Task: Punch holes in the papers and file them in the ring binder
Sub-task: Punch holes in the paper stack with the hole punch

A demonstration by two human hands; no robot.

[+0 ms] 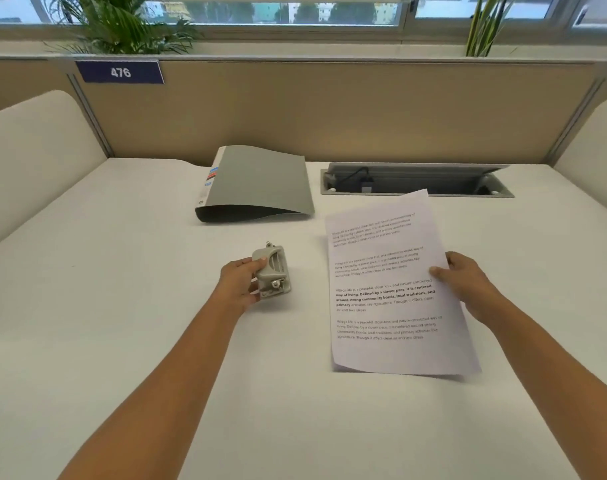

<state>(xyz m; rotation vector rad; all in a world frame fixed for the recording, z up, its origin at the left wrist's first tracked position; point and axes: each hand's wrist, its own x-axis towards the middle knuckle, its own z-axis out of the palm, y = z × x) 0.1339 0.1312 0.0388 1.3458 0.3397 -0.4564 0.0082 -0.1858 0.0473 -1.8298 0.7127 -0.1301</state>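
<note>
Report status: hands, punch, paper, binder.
Left hand grips hole punch. Right hand pinches paper at right edge. Ring binder closed, untouched. Nothing between punch and paper.

The desk [122, 271] is plain white; the binder [257, 181] is mid grey, its spine white with small red and blue marks; the punch [271, 271] is pale grey-beige; the paper [385, 289] is white with four blocks of black print, a few lines bold; the partition [329, 109] is tan; the sign [120, 72] is dark blue with white digits; the plant [122, 26] is green; the tray [416, 180] is grey.
</note>
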